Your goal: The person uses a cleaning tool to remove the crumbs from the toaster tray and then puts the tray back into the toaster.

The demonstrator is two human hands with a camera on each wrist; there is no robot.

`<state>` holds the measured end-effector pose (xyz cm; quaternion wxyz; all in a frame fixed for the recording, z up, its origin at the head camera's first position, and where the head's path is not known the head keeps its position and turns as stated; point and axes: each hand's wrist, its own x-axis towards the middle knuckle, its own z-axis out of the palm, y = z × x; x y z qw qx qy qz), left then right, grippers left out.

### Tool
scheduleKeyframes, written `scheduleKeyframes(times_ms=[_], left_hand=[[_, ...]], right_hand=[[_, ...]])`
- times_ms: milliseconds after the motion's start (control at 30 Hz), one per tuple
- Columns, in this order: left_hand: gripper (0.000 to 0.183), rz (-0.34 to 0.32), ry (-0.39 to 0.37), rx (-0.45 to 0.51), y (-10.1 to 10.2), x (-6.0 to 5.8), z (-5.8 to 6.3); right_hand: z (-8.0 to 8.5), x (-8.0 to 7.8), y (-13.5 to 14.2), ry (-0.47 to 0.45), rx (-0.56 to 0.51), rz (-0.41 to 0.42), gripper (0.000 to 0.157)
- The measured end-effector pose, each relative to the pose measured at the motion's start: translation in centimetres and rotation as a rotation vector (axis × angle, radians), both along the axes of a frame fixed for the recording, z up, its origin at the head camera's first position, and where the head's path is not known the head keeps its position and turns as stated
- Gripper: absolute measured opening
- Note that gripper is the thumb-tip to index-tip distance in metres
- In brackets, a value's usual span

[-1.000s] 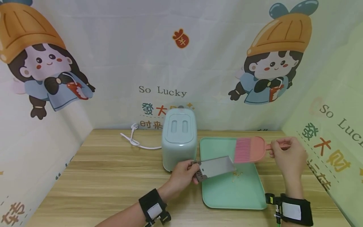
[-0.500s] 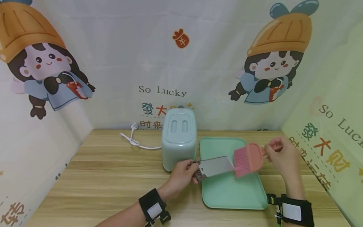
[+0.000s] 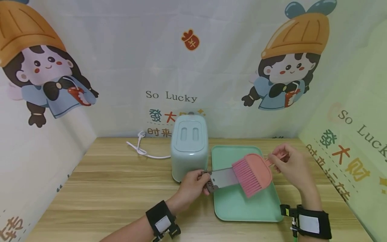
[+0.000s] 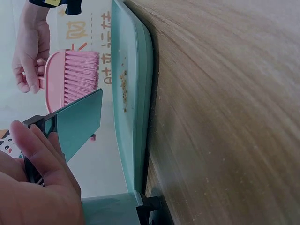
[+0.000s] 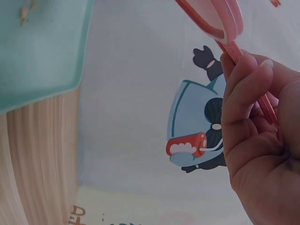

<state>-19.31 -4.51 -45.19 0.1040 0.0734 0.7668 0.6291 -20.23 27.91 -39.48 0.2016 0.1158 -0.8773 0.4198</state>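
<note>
My left hand (image 3: 191,189) pinches the dark end of a flat metal crumb tray (image 3: 222,178), holding it out above a mint-green serving tray (image 3: 248,210). With my right hand (image 3: 292,168) I grip the thin handle of a pink brush (image 3: 259,169). Its bristles overlap the far end of the crumb tray in the head view; whether they touch is unclear. In the left wrist view, small brownish crumbs (image 4: 124,86) lie on the serving tray below. The right wrist view shows fingers curled round the brush handle (image 5: 266,105).
A pale green toaster (image 3: 189,154) stands just left of the serving tray, behind my left hand. Its white cord (image 3: 154,157) and plug lie on the wooden table (image 3: 121,188) to the left. A printed cloth (image 3: 121,67) hangs behind the table.
The brush has moved left and a little down, so its bristles now cover the crumb tray's far end. My right hand shifted left with it; the left hand stays nearly still.
</note>
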Motion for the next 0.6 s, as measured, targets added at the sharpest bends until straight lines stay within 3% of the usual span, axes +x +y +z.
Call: scheduleKeyframes(times_ms=[400,600], left_hand=[[0.020,-0.002,-0.009,-0.012,-0.1,0.0,-0.1],[0.018,-0.001,0.019,-0.013,0.0,0.4,0.4]], right_hand=[[-0.2,0.4,1.9,0.068,0.137,-0.125,0.013],[0.0,0.2,1.5,0.080,0.110,-0.137,0.013]])
